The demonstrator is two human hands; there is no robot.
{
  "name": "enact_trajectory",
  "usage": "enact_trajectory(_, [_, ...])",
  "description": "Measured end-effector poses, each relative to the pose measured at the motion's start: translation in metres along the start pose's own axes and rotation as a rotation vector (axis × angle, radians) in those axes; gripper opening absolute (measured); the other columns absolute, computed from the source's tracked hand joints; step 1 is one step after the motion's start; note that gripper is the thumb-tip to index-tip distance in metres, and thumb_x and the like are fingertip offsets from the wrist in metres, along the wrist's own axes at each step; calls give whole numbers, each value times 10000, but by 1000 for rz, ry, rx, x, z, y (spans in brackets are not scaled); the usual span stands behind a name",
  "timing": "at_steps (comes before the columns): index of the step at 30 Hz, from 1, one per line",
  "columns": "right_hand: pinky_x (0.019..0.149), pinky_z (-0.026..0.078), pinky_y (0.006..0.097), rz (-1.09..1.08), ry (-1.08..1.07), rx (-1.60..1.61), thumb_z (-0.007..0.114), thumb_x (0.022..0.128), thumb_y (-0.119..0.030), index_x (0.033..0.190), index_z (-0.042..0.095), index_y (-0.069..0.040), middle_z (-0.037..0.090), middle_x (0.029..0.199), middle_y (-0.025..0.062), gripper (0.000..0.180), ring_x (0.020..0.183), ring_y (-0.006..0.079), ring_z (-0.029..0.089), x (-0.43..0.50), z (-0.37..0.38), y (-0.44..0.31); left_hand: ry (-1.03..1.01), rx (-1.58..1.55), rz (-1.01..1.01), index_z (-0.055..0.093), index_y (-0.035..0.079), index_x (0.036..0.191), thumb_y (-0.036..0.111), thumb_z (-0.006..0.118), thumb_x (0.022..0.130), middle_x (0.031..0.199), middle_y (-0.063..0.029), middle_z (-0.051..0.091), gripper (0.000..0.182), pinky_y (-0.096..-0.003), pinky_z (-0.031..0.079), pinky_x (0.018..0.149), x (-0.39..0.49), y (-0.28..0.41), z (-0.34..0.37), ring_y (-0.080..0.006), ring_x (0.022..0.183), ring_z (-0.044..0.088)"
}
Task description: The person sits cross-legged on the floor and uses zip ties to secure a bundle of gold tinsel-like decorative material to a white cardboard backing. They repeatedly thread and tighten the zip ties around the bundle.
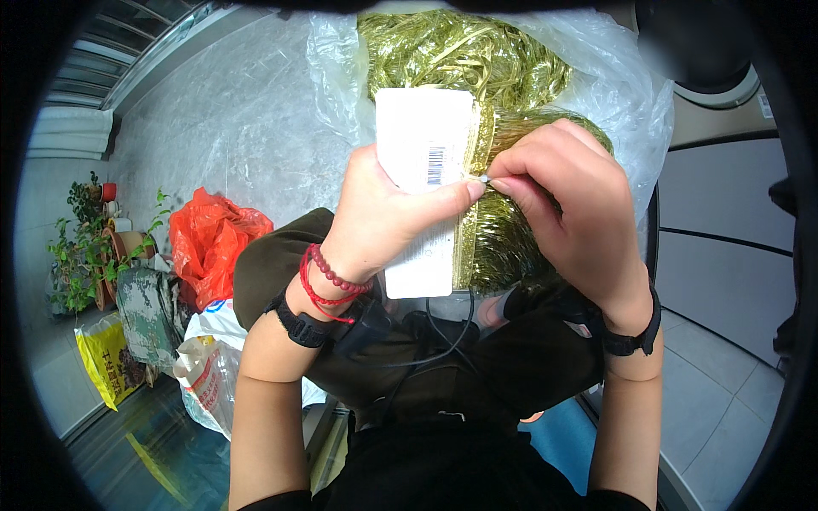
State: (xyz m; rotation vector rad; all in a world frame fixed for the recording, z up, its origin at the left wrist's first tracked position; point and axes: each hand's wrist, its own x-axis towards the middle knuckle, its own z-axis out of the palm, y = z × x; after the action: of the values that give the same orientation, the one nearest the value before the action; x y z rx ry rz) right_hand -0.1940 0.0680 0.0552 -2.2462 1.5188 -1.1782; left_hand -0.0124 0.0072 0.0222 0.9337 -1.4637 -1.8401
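My left hand (399, 207) grips a white card (418, 134) that bears a barcode, its thumb lying over the card's right edge. Along that edge runs a band of gold trim (470, 249) with shiny gold-green tinsel fringe (511, 243) spreading to the right. Thumb and forefinger of my right hand (562, 191) pinch a small pale piece (484, 179) at the trim, close to my left thumb tip. What this piece is cannot be told. A larger heap of the same tinsel (434, 51) lies beyond, on clear plastic sheeting (594, 70).
A red plastic bag (214, 239), potted plants (102, 255) and a yellow bag (105, 358) stand at the left on the floor. A black cable (447, 354) hangs over my lap. Grey cabinet panels (722, 191) are at the right.
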Motion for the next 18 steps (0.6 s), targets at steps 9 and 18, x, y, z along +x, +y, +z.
enact_trajectory(9, [637,459,355,-2,5,-67,683,722,0,772,604,-32,586,731,76,99,717,268,549,1,1,2,-35,-123,-54,643,-33,1072,100,763,773,968,-67,682,348,-260,518,740,0,0,0,-111,846,632])
enact_trajectory(18, [631,452,356,8,20,-107,674,736,-3,768,605,-31,584,727,84,81,713,267,548,-1,3,2,-39,-167,-99,616,-33,1104,47,721,788,1000,-76,666,343,-276,511,765,1,-2,1,-129,865,629])
